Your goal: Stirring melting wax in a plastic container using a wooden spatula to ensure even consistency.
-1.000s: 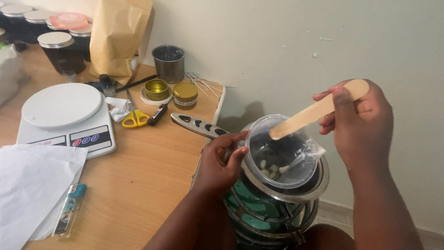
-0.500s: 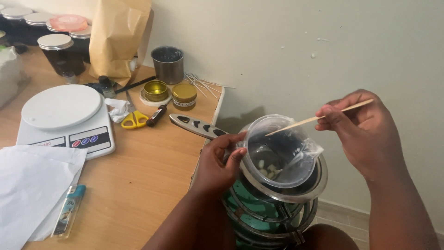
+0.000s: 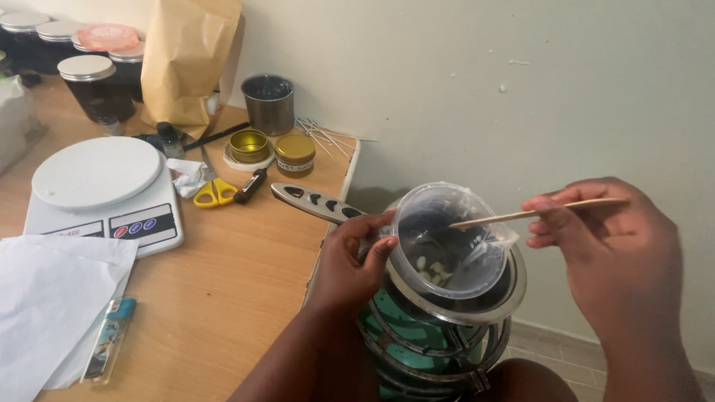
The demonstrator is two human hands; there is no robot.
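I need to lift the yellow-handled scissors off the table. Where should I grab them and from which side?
Judging by their pose, take the scissors by the yellow handle loops, coming from above on the near side. They lie flat, loops toward the person, blades running back toward the gold tin. The crumpled paper crowds the left and the dark marker the right, so a side approach looks cramped.

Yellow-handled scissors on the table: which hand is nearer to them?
Left. The left hand grips the clear plastic cup, right of the scissors; the right hand, holding the wooden stick, is beyond the cup.
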